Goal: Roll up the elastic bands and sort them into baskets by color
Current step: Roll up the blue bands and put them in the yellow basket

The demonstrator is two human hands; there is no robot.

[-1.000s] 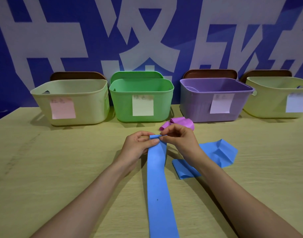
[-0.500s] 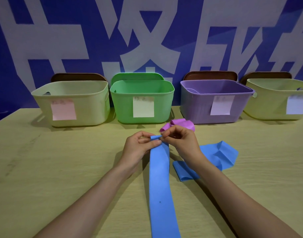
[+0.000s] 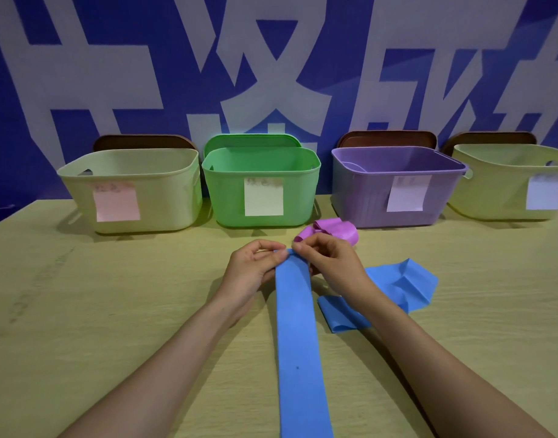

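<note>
A long blue elastic band (image 3: 298,336) lies flat on the wooden table (image 3: 97,311), running from its far end toward the bottom edge of the view. My left hand (image 3: 250,273) and my right hand (image 3: 329,263) both pinch the band's far end, where a small fold is turned over. A second blue band (image 3: 394,290) lies crumpled to the right, partly under my right forearm. A crumpled purple band (image 3: 337,230) sits just beyond my right hand, in front of the purple basket (image 3: 366,197).
Four baskets stand in a row along the blue wall: a cream one (image 3: 164,191) with a pink note, a green one (image 3: 227,191), the purple one, and another cream one (image 3: 492,184) at far right. Lids lean behind them.
Both hands keep pinching the far end of the blue band and have barely shifted; the fold at the tip looks slightly more turned over.
</note>
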